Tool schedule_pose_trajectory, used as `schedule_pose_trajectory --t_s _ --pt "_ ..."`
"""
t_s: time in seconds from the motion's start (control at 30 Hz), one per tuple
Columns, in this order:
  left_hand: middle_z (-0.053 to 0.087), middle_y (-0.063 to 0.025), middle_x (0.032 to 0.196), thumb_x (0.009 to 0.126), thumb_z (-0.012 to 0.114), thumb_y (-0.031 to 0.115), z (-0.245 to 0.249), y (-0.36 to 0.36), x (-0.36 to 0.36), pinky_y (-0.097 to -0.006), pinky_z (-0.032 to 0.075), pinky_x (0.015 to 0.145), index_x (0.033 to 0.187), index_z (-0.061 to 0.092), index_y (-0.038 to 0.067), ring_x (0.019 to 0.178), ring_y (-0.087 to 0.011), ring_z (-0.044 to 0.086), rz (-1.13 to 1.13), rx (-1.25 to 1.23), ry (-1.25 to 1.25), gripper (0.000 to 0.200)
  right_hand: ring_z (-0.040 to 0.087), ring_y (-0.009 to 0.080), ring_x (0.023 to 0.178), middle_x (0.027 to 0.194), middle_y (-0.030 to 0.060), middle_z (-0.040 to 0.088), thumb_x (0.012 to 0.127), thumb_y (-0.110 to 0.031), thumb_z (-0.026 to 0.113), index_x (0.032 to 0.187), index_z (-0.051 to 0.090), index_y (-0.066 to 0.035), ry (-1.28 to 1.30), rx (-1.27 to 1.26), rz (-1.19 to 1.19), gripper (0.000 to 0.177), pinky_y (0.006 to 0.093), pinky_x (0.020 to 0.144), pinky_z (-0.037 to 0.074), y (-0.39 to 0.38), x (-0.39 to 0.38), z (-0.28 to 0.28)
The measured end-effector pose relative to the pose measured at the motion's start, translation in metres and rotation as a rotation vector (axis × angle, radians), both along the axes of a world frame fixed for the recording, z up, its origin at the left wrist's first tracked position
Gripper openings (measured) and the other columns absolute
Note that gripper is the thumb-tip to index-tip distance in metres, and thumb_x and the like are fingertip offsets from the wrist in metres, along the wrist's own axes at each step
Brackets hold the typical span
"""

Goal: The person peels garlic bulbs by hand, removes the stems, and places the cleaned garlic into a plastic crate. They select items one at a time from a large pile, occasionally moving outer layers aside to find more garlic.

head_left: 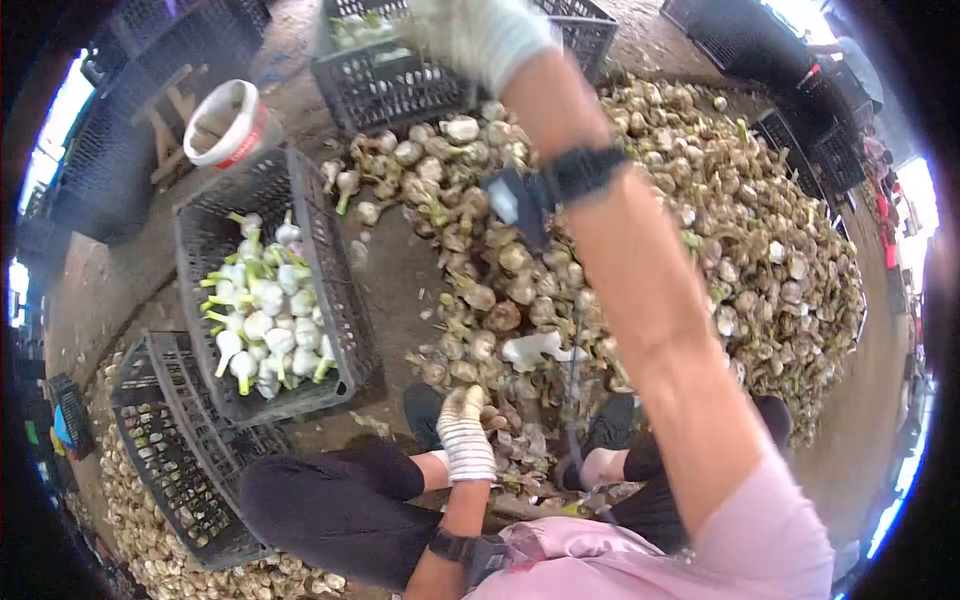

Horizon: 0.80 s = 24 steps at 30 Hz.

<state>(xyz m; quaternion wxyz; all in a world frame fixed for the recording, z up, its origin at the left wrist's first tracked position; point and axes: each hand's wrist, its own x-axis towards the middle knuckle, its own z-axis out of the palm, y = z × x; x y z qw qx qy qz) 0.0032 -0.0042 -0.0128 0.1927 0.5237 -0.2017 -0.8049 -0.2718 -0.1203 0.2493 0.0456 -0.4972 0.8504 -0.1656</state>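
Observation:
My left hand (466,436), in a striped white work glove, is low between my knees with its fingers curled closed. Brownish garlic bulbs show at its fingertips; I cannot tell whether one is in the grip. My right hand (482,38), also gloved and smeared by motion, is stretched far forward over a black plastic crate (385,98) with some pale garlic in it. Below that arm spreads a big heap of untrimmed garlic bulbs (770,260). A white elongated object (540,348) lies on the heap's near edge, ahead of my left hand.
Left of the heap stands a black crate (340,300) partly filled with cleaned white garlic (268,318). Behind it is a white bucket (222,125) with a red label. A tilted black crate (175,440) rests by my left knee, over more garlic (150,530).

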Motion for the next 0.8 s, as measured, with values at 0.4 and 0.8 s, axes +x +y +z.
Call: schedule_pose_trajectory --t_s 0.4,0.8 --pt "0.053 -0.0014 0.074 0.081 0.063 0.017 0.029 -0.019 0.003 -0.0256 0.046 0.044 0.085 0.054 0.01 0.055 -0.0109 0.051 0.275 -0.18 -0.219 0.012 0.062 0.0305 0.066 0.072 0.0153 0.06 0.082 -0.021 0.053 0.087 0.057 -0.006 -0.197 0.173 0.275 0.016 0.0435 0.054 0.049 0.131 0.103 -0.256" --pt "0.054 -0.0033 0.079 0.084 0.063 0.021 0.013 -0.008 0.002 -0.0262 0.049 0.047 0.096 0.055 0.007 0.061 -0.0128 0.053 0.118 -0.186 -0.361 0.02 0.061 0.0334 0.075 0.075 0.02 0.062 0.075 -0.02 0.055 0.092 0.062 -0.005 -0.429 -0.094 -0.169 0.023 0.0374 0.07 0.048 0.19 0.122 -0.287"
